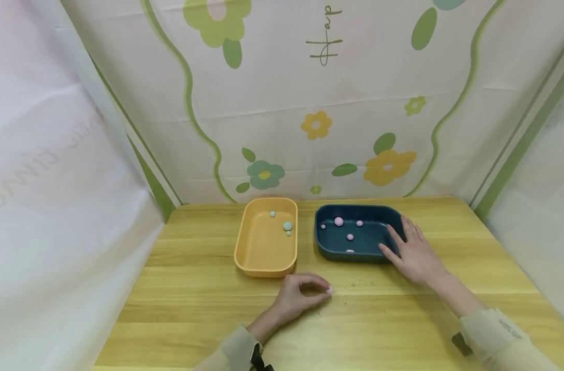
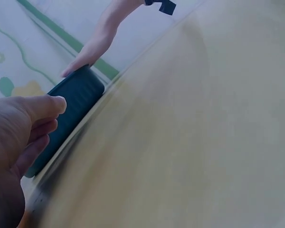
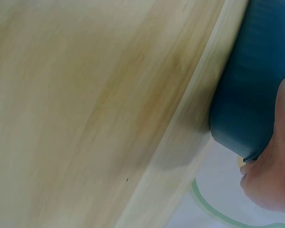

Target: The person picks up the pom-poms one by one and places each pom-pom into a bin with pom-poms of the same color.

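Note:
Between thumb and fingertips, my left hand pinches a small pale pink ball just above the table, in front of the two trays. The left wrist view shows this hand, but I cannot make out the ball there. My right hand rests over the right end of the dark blue tray, its fingers spread and mostly straight across the rim. Several pink balls of different sizes lie in that tray. In the right wrist view, part of the hand touches the tray's edge, with the fingers mostly hidden.
A yellow tray stands left of the blue one, with light blue balls toward its far right side. Both trays are on a wooden table. Behind it hangs a white cloth with flowers, and more cloth hangs at the sides.

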The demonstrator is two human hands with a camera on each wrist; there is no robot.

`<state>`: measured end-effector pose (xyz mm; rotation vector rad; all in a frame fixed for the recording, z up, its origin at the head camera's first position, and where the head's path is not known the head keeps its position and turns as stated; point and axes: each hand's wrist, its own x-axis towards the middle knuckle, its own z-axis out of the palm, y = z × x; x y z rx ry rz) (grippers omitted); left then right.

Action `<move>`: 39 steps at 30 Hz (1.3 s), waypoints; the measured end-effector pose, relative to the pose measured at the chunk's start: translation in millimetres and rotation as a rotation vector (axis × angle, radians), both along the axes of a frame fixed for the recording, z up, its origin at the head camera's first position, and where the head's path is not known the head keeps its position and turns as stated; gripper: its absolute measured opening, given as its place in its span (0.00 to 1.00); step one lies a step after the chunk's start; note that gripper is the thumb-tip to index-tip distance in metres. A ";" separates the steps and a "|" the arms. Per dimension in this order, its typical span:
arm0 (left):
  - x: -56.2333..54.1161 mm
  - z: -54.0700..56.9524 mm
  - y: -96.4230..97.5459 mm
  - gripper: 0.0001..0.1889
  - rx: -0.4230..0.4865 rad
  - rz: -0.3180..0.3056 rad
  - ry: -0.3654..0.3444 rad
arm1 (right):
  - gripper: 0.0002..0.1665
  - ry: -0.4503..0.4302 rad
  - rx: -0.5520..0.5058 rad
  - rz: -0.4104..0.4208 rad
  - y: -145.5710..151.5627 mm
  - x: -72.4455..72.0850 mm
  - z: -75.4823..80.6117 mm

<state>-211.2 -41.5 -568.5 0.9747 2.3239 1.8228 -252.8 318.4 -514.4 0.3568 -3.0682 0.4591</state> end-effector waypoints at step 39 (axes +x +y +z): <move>-56.9 65.5 61.6 0.09 -0.028 0.106 0.192 | 0.51 0.015 0.040 -0.007 -0.8 -0.6 -0.4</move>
